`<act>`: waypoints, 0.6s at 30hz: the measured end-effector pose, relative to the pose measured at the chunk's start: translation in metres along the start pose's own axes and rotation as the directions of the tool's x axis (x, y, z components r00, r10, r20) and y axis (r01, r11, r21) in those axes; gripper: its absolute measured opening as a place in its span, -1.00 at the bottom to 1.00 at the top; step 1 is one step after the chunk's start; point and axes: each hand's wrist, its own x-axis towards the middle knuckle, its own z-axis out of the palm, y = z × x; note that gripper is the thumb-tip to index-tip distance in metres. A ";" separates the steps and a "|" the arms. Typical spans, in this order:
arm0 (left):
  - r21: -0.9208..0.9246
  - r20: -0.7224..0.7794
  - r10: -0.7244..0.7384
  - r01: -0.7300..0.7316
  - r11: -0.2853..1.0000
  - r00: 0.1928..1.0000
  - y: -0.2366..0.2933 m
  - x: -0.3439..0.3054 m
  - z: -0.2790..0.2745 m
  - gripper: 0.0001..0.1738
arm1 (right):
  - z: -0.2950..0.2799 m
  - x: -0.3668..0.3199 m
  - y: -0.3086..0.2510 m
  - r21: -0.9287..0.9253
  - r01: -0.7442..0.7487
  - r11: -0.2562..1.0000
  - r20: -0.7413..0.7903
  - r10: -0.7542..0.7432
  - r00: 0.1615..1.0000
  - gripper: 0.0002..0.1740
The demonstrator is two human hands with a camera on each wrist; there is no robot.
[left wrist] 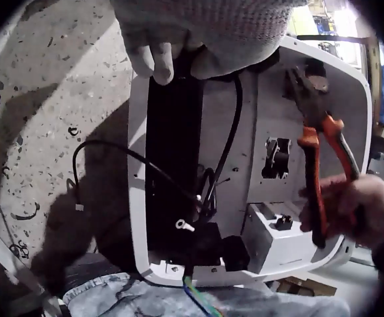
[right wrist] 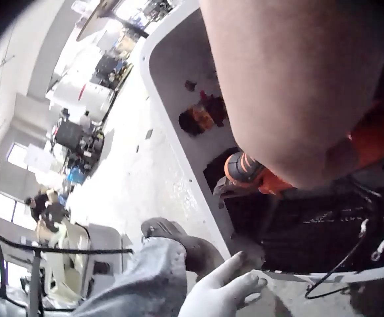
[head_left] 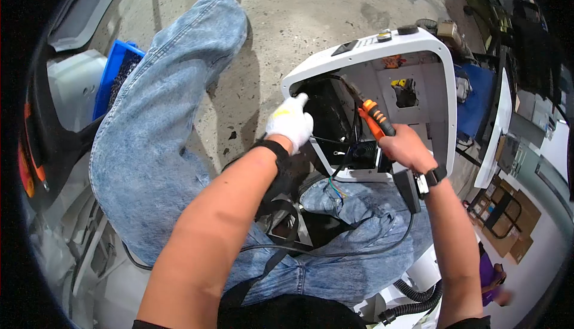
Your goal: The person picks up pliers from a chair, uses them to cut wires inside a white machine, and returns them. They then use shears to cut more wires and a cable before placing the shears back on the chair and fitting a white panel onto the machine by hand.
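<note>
My right hand (head_left: pixel 408 147) grips a pair of pliers (head_left: pixel 378 118) by its orange-and-black handles. The metal head of the pliers points into a white housing (head_left: pixel 445 90); the handles stand spread apart in the left wrist view. A white glove covers my left hand (head_left: pixel 290 122), which lies at the housing's left rim with its fingers partly extended in the right wrist view. Inside the housing, beside that hand, is a large black block (left wrist: pixel 172 145). A black cable (left wrist: pixel 235 125) comes out near the gloved thumb and runs down inside. A ring terminal (left wrist: pixel 185 225) ends a lead there.
Coloured wires (head_left: pixel 336 188) hang over the housing's front edge by my jeans-clad leg (head_left: pixel 161 101). A blue bin (head_left: pixel 112 81) of small parts stands to the left. Black corrugated hoses (head_left: pixel 412 305) lie at lower right. Another person (head_left: pixel 491 281) is at far right.
</note>
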 end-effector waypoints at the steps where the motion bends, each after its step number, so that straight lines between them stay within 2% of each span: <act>1: 0.002 0.000 -0.012 0.012 1.000 1.000 0.002 0.005 -0.004 -0.40 | 0.003 -0.007 0.008 0.094 -0.013 0.995 0.003 0.013 1.000 -0.66; 3: 0.023 0.005 -0.006 0.006 1.000 1.000 0.007 0.014 -0.006 -0.34 | 0.007 -0.025 0.023 0.261 -0.046 0.964 -0.003 0.049 0.999 -0.72; 4: -0.003 -0.054 0.043 -0.044 0.999 0.998 0.007 0.016 -0.003 -0.32 | 0.011 -0.032 0.031 0.341 -0.055 0.939 -0.001 0.059 0.998 -0.74; 5: -0.010 -0.050 0.060 -0.060 0.998 0.997 0.006 0.023 0.001 -0.32 | 0.012 -0.039 0.035 0.351 -0.072 0.934 0.006 0.075 0.997 -0.82; 10: -0.065 -0.076 0.056 -0.061 0.996 0.996 0.007 0.047 0.010 -0.40 | 0.027 -0.054 0.064 0.494 -0.085 0.865 0.060 0.063 0.996 -0.79; 12: -0.037 -0.065 0.067 -0.070 0.997 0.996 0.005 0.041 0.007 -0.40 | 0.033 -0.065 0.068 0.553 -0.089 0.829 0.073 0.058 0.996 -0.79; 15: 0.048 0.022 0.044 -0.045 0.998 0.999 0.005 0.045 0.001 -0.28 | 0.045 -0.056 0.090 0.631 -0.085 0.771 0.112 0.018 0.994 -0.73; 18: 0.053 -0.028 0.091 -0.089 0.995 0.995 0.006 0.039 0.000 -0.32 | 0.048 -0.053 0.096 0.679 -0.095 0.727 0.132 0.006 0.991 -0.68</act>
